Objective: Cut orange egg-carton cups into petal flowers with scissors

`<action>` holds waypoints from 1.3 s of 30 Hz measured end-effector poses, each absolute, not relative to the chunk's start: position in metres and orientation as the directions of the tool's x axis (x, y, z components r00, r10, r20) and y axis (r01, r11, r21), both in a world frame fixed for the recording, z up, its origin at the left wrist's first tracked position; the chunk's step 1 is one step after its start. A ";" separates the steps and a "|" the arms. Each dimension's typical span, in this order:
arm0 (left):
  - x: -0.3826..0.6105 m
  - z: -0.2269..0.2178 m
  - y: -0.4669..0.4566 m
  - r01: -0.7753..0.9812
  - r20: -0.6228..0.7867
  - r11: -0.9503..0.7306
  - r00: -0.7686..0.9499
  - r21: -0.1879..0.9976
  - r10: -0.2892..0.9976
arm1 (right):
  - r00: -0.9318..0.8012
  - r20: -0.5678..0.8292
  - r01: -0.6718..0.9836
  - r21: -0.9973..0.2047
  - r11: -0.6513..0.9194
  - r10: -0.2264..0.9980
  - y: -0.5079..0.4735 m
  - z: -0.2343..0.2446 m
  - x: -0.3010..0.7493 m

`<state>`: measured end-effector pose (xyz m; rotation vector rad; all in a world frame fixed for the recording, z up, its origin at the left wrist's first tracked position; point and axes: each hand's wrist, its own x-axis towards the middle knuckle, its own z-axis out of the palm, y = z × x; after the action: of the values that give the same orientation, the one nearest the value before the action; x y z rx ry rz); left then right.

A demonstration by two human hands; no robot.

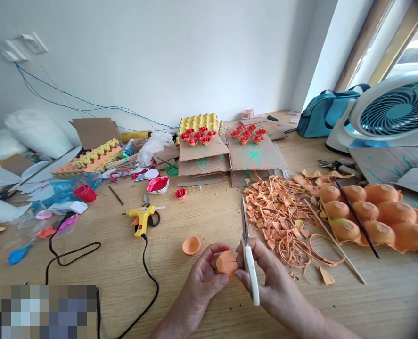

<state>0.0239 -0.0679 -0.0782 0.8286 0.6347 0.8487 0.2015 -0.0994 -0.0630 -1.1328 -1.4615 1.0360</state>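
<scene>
My left hand (206,278) is closed around a small orange egg carton cup (225,264), which has slits running in from its edge. White-handled scissors (251,274) are gripped in my right hand (273,286), their blades pointing up and away from me. The fingertips of that hand come close to the cup's right side; whether they touch it I cannot tell. Just beyond my left hand, another orange cup (191,245) lies on the wooden table (180,296). A heap of orange carton scraps (277,212) spreads to the right of the scissors.
On the right lie an orange egg carton (367,210), a dark stick (357,219) and a fan (399,110). A yellow glue gun (143,220) with a trailing cord is at left. Red paper flowers (198,136) sit on cardboard behind, near a dish of red paint (158,184).
</scene>
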 end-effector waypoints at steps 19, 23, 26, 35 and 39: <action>0.036 -0.076 -0.074 -0.498 -0.192 0.429 0.458 0.753 0.868 | -0.041 0.235 0.109 -0.965 0.238 0.971 -0.098 -0.071 0.204; 0.044 -0.067 -0.063 -0.490 -0.190 0.399 0.421 0.775 0.887 | -0.006 0.230 0.115 -0.966 0.230 0.973 -0.094 -0.070 0.211; 0.049 -0.050 -0.045 -0.500 -0.131 0.307 0.356 0.810 0.925 | -0.027 0.149 -0.019 -0.989 0.149 0.988 -0.090 -0.065 0.216; 0.067 -0.026 -0.023 -0.630 -0.032 0.268 0.360 0.729 0.933 | -0.390 0.012 -0.525 -0.824 -0.212 0.921 -0.093 -0.074 0.218; 0.067 -0.030 -0.026 -0.602 -0.089 0.320 0.381 0.732 0.920 | -0.358 0.034 -0.579 -0.791 -0.194 0.933 -0.088 -0.083 0.220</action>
<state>0.0675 -0.0258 -0.0303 0.6732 0.5562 1.0702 0.2197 -0.0880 -0.0830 -0.5706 -0.8945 1.7674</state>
